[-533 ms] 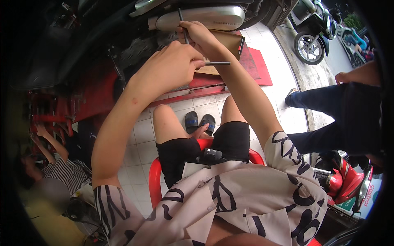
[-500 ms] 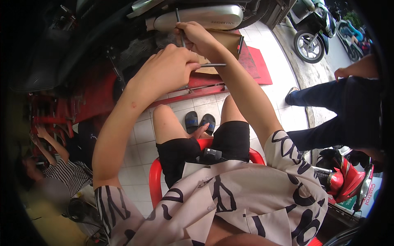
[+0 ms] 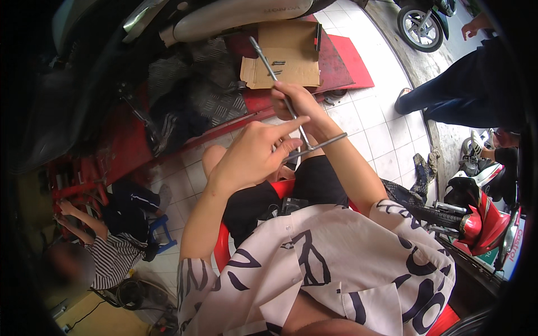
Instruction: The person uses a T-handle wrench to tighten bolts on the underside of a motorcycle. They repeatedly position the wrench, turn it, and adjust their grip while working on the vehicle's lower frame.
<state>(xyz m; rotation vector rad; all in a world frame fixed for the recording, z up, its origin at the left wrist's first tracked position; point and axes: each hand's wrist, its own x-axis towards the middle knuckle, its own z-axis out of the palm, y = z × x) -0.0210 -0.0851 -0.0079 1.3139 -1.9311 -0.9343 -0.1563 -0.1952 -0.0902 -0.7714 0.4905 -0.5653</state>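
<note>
A metal T-handle wrench (image 3: 268, 67) slants across in front of me, its socket end pointing up and away toward the motorcycle. My right hand (image 3: 300, 105) is closed round the middle of its shaft. At the crossbar my left hand (image 3: 246, 154) grips one end between thumb and fingers, with the index finger stretched out toward the shaft. The crossbar's other end sticks out over my right forearm. Past my hands lies an open cardboard box (image 3: 288, 45) holding a few small dark metal pieces (image 3: 276, 68).
A motorcycle with a silver exhaust cover (image 3: 241, 17) stands on a red lift platform (image 3: 342, 61) with a treadplate (image 3: 224, 84). At left a person in a striped shirt (image 3: 117, 257) works at red metal framework. Someone in dark trousers (image 3: 448, 89) stands at right, near a red motorcycle (image 3: 476, 224).
Both hands have come down toward my lap with the wrench, away from the silver exhaust cover. My view has shifted, and the cardboard box with its small pieces now shows plainly.
</note>
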